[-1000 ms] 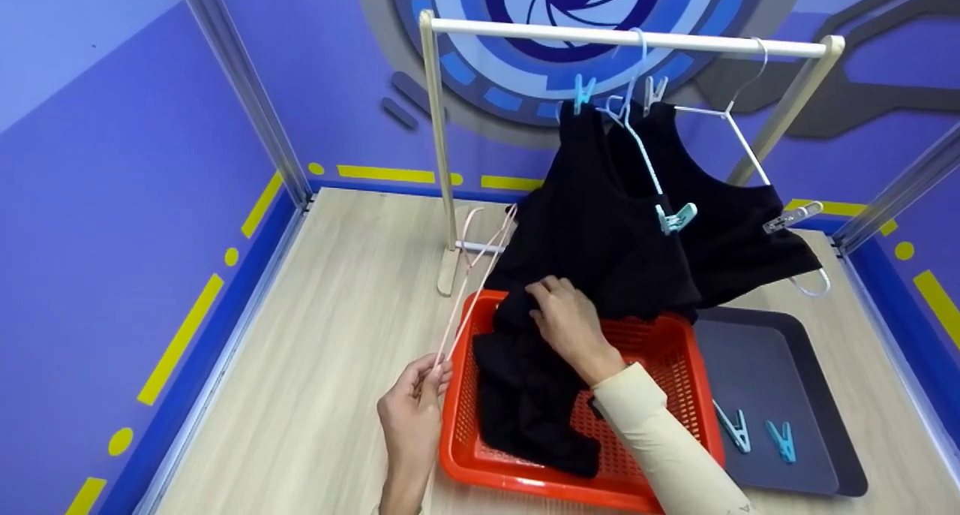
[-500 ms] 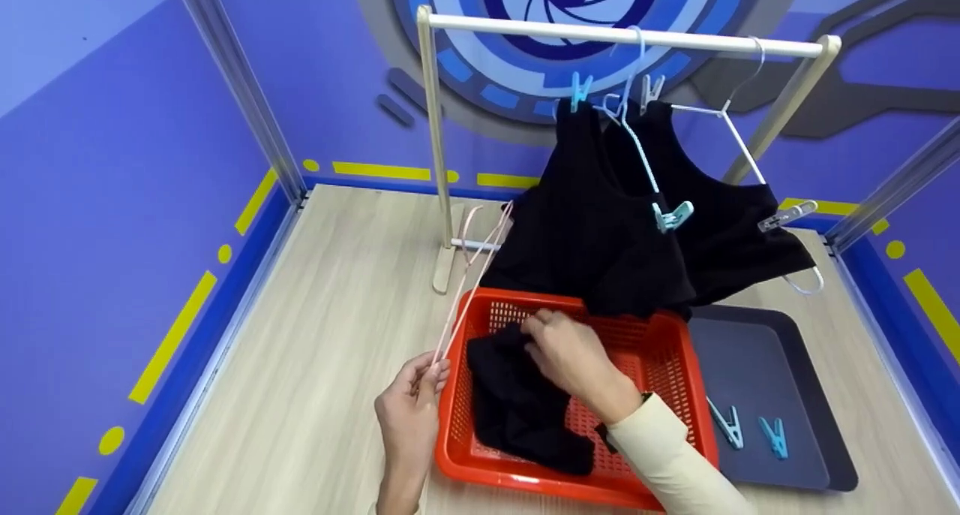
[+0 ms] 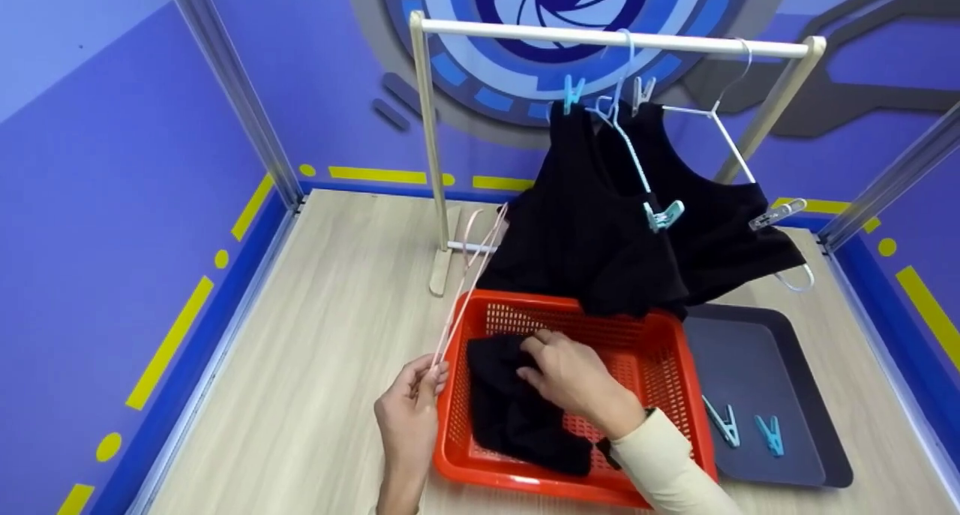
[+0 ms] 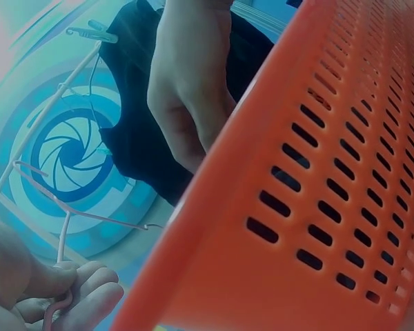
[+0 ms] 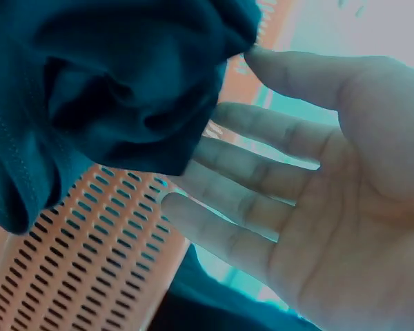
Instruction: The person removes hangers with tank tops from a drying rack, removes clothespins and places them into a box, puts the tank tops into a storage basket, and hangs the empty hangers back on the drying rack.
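hands, two: by the left hand (image 3: 411,402), a pink hanger (image 4: 64,238) is pinched between thumb and fingers, the frame held slantwise beside the basket's left rim; by the right hand (image 3: 570,376), nothing is seen to be gripped, the fingers being spread nearly straight at the cloth's edge.
garment, black (image 3: 521,417), one: bunched in the left part of the red basket (image 3: 525,481); its openings cannot be made out.
front top, black (image 3: 577,222), and rear top, black (image 3: 712,222): hung by pegged hangers from the rack (image 3: 525,32).
tray, grey (image 3: 795,380): two loose pegs (image 3: 770,434) borne.
step in hand: judged to be the sorting of the bunched cloth for hanging.
next move: a firm pinch on one edge seems called for, so that an opening can be found and offered to the hanger
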{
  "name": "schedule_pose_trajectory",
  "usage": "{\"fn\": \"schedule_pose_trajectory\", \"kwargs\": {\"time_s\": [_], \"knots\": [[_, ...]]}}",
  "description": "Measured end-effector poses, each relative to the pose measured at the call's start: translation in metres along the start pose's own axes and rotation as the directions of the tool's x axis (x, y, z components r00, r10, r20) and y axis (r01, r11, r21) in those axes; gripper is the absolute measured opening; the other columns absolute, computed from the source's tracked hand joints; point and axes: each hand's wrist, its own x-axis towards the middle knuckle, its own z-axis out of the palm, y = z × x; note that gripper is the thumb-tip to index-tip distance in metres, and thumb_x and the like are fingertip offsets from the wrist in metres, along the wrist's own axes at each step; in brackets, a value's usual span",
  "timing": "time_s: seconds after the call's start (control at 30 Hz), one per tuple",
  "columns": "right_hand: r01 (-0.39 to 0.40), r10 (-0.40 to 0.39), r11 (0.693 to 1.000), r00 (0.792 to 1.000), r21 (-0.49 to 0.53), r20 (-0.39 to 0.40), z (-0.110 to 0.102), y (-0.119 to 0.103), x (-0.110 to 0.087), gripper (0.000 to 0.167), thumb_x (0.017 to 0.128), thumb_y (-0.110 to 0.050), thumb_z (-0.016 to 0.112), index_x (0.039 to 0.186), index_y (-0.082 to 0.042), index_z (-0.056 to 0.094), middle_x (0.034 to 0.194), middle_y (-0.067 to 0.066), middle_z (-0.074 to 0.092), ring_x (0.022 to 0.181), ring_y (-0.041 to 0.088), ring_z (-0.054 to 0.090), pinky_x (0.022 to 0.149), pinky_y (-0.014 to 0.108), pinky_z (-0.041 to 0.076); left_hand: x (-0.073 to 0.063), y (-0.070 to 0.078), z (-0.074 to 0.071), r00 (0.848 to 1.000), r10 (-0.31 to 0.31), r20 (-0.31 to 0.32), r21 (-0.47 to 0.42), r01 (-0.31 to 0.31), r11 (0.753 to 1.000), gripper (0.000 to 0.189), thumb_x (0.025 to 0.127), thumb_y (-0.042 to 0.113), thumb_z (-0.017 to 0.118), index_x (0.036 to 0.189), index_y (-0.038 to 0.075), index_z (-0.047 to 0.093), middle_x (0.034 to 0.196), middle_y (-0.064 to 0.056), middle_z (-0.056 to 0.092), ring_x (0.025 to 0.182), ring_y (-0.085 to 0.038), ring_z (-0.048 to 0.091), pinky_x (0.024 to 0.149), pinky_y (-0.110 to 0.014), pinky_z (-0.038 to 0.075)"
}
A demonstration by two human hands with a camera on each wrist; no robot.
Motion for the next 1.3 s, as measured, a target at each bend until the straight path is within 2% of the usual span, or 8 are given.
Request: {"fn": "schedule_pose_trajectory", "kwargs": {"time_s": [0.23,0.4,0.53,0.73,0.83,0.97,1.1,1.3], "knots": [[-0.188,0.188,0.981,0.982,0.047,-0.012,-0.030,0.010,-0.028,0.026,0.096,-0.021,0.082,0.114,-0.005,0.075,0.107,0.011,0.072,0.095,0.033,0.071,0.076,0.052,0.061,0.000,-0.001,0.000,1.000,0.009,0.008,0.003,-0.009,1.000,0.015,0.101,-0.004,0.069,0.112,-0.001,0.078,0.098,-0.011,0.079,0.091,-0.026,0.078,0.081,-0.030,0.062],[-0.328,0.331,0.944,0.941,0.044,-0.067,-0.054,0.035,-0.059,0.026,0.097,-0.018,0.080,0.117,-0.001,0.073,0.113,0.020,0.070,0.101,0.041,0.069,0.076,0.059,0.059,0.000,-0.002,-0.001,0.999,0.037,0.009,0.006,-0.037,0.999,0.015,0.101,-0.003,0.069,0.113,-0.001,0.077,0.099,-0.012,0.079,0.092,-0.026,0.078,0.081,-0.030,0.063],[-0.400,0.402,0.915,0.908,0.045,-0.116,-0.071,0.059,-0.082,0.026,0.098,-0.015,0.077,0.117,0.002,0.071,0.112,0.023,0.067,0.101,0.045,0.067,0.077,0.064,0.057,-0.001,-0.002,-0.002,0.999,0.034,0.004,-0.003,-0.034,0.999,0.016,0.101,-0.005,0.068,0.114,-0.003,0.077,0.100,-0.012,0.079,0.092,-0.026,0.078,0.081,-0.030,0.062],[-0.488,0.486,0.873,0.869,0.002,-0.093,-0.078,0.091,-0.110,0.035,0.099,-0.019,0.078,0.114,0.011,0.068,0.101,0.024,0.065,0.093,0.047,0.065,0.073,0.065,0.055,0.001,-0.001,-0.002,1.000,0.026,0.011,-0.004,-0.026,1.000,0.016,0.101,-0.005,0.068,0.114,-0.002,0.077,0.100,-0.012,0.079,0.092,-0.027,0.077,0.081,-0.032,0.063],[-0.499,0.495,0.866,0.865,-0.026,-0.082,-0.070,0.103,-0.119,0.041,0.099,-0.021,0.078,0.114,0.015,0.067,0.102,0.028,0.066,0.094,0.050,0.065,0.075,0.065,0.055,0.002,-0.001,-0.002,1.000,0.023,0.015,0.001,-0.023,1.000,0.016,0.101,-0.005,0.068,0.114,-0.003,0.077,0.101,-0.013,0.079,0.092,-0.027,0.077,0.081,-0.031,0.063],[-0.468,0.456,0.880,0.881,-0.081,-0.127,-0.053,0.117,-0.128,0.038,0.100,-0.021,0.076,0.109,0.015,0.066,0.099,0.030,0.065,0.089,0.050,0.064,0.069,0.065,0.055,0.003,-0.001,-0.003,1.000,0.023,0.016,0.001,-0.023,1.000,0.016,0.101,-0.006,0.068,0.114,-0.003,0.076,0.101,-0.013,0.079,0.092,-0.027,0.077,0.081,-0.030,0.062],[-0.427,0.403,0.899,0.893,-0.094,-0.203,-0.037,0.124,-0.134,0.029,0.100,-0.019,0.075,0.097,0.008,0.065,0.091,0.025,0.063,0.079,0.044,0.061,0.061,0.061,0.054,0.003,0.000,-0.003,1.000,0.020,0.022,-0.007,-0.020,1.000,0.016,0.101,-0.005,0.068,0.113,-0.003,0.077,0.100,-0.012,0.079,0.092,-0.028,0.077,0.081,-0.030,0.062],[-0.368,0.313,0.923,0.886,-0.109,-0.341,-0.018,0.131,-0.136,0.024,0.097,-0.015,0.069,0.088,0.003,0.058,0.084,0.021,0.058,0.074,0.042,0.055,0.060,0.058,0.050,0.004,0.001,-0.003,0.999,0.027,0.023,-0.006,-0.027,1.000,0.015,0.101,-0.006,0.068,0.113,-0.004,0.077,0.099,-0.014,0.079,0.091,-0.030,0.077,0.081,-0.030,0.062]]}}
